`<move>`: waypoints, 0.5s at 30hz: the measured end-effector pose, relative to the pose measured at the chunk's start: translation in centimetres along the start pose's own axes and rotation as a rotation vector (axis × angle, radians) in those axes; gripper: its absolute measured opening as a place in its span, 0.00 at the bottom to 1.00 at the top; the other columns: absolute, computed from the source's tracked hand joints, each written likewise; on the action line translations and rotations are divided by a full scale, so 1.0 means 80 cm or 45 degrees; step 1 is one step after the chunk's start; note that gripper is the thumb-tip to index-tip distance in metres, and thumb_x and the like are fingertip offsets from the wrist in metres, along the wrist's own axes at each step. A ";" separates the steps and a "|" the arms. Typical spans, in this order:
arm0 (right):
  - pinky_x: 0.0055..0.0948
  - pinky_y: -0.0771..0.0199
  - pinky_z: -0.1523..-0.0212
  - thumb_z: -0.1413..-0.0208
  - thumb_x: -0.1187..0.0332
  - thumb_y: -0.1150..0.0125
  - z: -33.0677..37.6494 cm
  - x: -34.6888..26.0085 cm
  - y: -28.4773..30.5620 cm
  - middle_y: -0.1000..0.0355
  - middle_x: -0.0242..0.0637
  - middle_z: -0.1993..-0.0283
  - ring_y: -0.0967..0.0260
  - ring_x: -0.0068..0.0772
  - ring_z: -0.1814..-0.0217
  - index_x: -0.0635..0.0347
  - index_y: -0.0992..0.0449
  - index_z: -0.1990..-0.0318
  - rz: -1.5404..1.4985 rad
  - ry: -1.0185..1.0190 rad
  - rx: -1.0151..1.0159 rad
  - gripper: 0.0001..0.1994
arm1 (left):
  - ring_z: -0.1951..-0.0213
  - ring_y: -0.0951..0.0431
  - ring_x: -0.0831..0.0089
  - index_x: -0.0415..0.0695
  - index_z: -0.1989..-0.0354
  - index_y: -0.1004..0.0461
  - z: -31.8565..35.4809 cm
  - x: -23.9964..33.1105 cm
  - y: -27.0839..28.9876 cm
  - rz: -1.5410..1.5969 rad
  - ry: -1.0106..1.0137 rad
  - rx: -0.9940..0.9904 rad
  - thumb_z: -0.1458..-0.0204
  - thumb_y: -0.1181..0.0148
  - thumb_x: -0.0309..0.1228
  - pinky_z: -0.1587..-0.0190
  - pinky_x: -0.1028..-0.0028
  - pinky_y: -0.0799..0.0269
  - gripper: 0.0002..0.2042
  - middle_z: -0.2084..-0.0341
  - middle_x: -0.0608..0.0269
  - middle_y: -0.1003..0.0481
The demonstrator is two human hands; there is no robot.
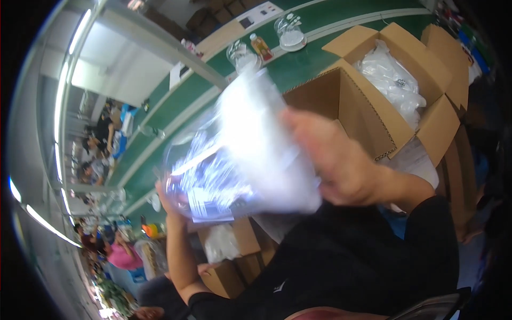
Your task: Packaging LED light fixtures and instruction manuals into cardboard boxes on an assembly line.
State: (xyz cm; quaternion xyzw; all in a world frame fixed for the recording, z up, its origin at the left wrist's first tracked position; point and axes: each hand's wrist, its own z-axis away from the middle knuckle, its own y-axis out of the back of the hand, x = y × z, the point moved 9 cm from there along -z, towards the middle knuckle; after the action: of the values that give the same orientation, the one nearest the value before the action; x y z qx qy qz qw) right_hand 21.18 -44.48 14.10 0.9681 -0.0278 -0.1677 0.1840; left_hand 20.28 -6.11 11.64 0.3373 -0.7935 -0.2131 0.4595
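Observation:
Both my hands hold up a clear plastic container with a white base [261, 133], blurred by motion, so its exact kind is hard to make out. It is tilted, the white side toward my right hand and the clear, shiny side toward my left. My right hand [336, 160] grips the white side with its fingers closed against it. At the clear side's lower end is my left hand [169, 200], mostly hidden behind the plastic. A pale printed sheet or label [210, 205] shows through the clear part.
Right of the container stands an open cardboard box [368, 117]; behind it, another box holds white plastic bags [389, 74]. The green bench [304, 69] carries clear domed containers with white bases [290, 37] and a drink bottle [261, 47]. People work along the line at left.

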 end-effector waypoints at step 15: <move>0.32 0.29 0.46 0.30 0.50 0.52 0.129 0.152 0.000 0.26 0.33 0.47 0.29 0.26 0.47 0.58 0.31 0.39 -0.666 -1.683 -0.710 0.23 | 0.70 0.20 0.51 0.43 0.61 0.31 -0.079 0.162 -0.157 -0.363 -0.269 -0.454 0.40 0.41 0.42 0.69 0.60 0.28 0.14 0.70 0.54 0.20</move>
State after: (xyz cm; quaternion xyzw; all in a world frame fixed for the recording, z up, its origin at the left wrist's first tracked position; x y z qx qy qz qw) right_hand 29.19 -49.49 1.24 0.5591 0.1413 -0.7512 0.3212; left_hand 25.57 -24.31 14.15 0.3352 -0.7314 -0.4466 0.3916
